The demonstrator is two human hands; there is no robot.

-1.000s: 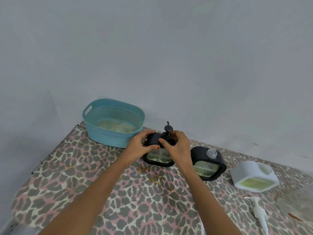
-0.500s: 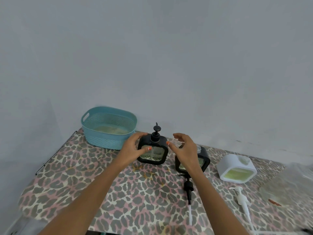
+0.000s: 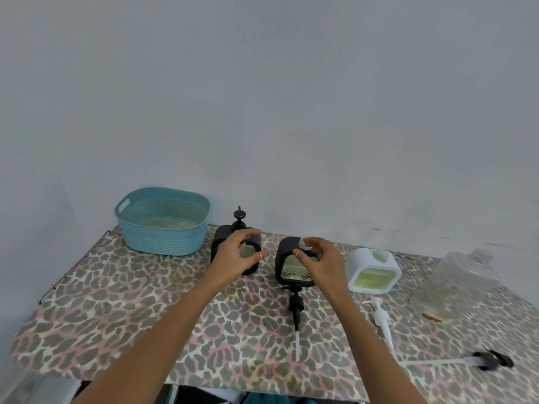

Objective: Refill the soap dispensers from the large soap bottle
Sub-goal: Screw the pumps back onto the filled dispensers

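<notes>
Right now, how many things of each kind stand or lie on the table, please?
Soap dispensers: 3 (capped black dispenser, open black dispenser, white dispenser)
Loose pumps: 3 (black pump, white pump, far-right black pump)
Large bottle: 1
Basket: 1
Total: 8

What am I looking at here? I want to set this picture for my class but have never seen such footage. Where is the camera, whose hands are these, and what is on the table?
There is no machine here. A person wears one wide-angle camera on the head, so you look forward and down along both bare arms. The table has a leopard-print cloth. On it stand a teal basket, a black capped dispenser with its pump on, a black open dispenser and a white dispenser. A black pump and a white pump lie loose in front. A large clear bottle lies on its side to the right. The left hand holds the capped dispenser. The right hand curls at the open dispenser's neck, but I cannot tell whether it grips.
</notes>
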